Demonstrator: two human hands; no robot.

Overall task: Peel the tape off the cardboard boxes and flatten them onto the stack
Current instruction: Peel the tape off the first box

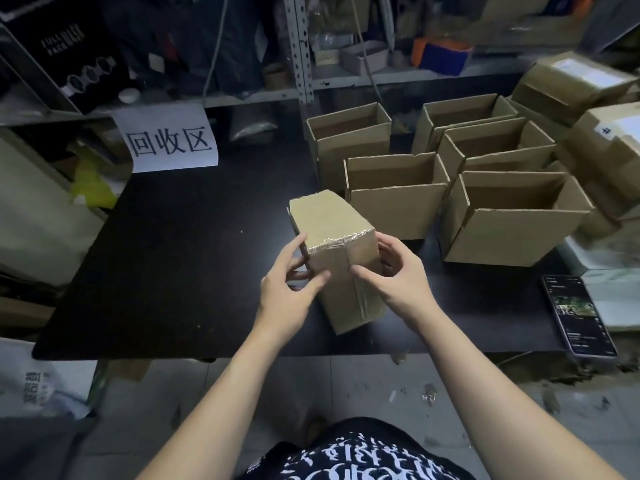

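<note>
Small brown box (pixel 330 218) up on end, tilted, flaps closed. Clear tape (pixel 334 243) crinkles along its top edge and runs down the seam. Behind it, to the right, five open boxes (pixel 398 209) stand upright, clustered.

Five open-topped boxes (pixel 398 209) — one phone (pixel 578 315)

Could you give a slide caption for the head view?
Left hand and right hand hold a taped cardboard box at a black table.
</note>
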